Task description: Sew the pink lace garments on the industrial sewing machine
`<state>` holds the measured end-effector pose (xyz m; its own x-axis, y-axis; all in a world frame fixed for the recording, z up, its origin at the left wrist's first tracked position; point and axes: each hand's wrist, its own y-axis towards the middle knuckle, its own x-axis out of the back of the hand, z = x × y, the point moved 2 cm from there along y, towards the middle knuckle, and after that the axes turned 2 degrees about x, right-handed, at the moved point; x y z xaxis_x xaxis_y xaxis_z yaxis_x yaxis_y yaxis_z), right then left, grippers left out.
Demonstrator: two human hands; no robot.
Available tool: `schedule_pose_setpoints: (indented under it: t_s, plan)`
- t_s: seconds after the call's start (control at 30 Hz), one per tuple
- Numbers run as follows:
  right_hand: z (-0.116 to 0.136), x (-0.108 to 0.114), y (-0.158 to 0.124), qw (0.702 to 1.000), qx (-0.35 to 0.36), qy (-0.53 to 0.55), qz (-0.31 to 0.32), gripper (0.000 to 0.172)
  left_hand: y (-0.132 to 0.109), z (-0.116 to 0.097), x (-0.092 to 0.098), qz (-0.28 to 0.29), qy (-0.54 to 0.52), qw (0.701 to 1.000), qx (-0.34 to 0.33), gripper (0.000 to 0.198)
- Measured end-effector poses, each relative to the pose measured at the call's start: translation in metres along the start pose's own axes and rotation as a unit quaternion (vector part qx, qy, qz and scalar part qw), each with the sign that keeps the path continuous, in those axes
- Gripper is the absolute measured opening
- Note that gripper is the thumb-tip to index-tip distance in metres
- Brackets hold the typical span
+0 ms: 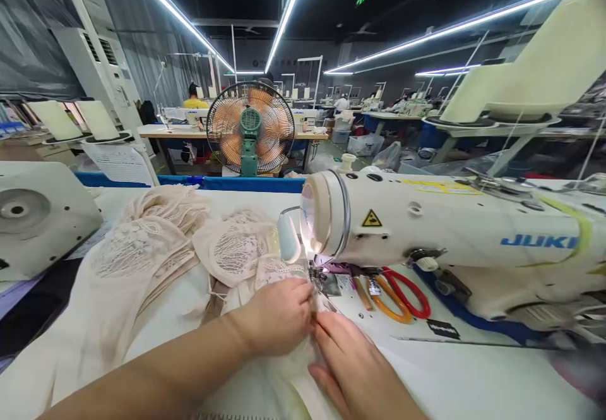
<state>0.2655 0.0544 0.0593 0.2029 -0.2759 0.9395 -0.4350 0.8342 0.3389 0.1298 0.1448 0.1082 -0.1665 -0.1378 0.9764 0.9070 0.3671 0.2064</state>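
A cream garment piece with lace lies under the needle and presser foot of the white sewing machine. My left hand is closed on its edge just in front of the foot, fingertips bunched together. Close beside it, my right hand grips the same cloth, its fingers reaching forward and its thumb lower on the left. The fingertips of both hands nearly meet. Below them the cloth runs down toward me; what exactly lies between the fingers is hidden.
More lace-cupped garment pieces are heaped at left. Right of the needle lie orange-handled scissors, a red-handled tool and a black blade. Another machine head stands far left; a fan is beyond the table.
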Motion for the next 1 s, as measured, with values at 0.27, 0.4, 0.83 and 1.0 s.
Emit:
schedule_pose_setpoints:
  t_s: [0.27, 0.4, 0.83, 1.0]
  plan:
    - [0.004, 0.011, 0.004, 0.993, -0.047, 0.104, 0.013, 0.040, -0.012, -0.009, -0.023, 0.032, 0.018, 0.998, -0.043, 0.046]
    - [0.005, 0.014, 0.005, 0.990, -0.067, 0.117, 0.038, 0.040, -0.012, -0.007, -0.022, 0.033, 0.008, 0.999, -0.041, 0.045]
    - [0.005, 0.003, 0.005, 0.998, -0.059, 0.034, 0.016, 0.042, -0.007, 0.008, -0.024, 0.014, -0.040, 0.998, -0.043, 0.042]
    - [0.004, 0.005, 0.006, 0.997, -0.064, 0.037, 0.037, 0.042, -0.004, 0.011, -0.021, 0.005, -0.054, 0.998, -0.043, 0.039]
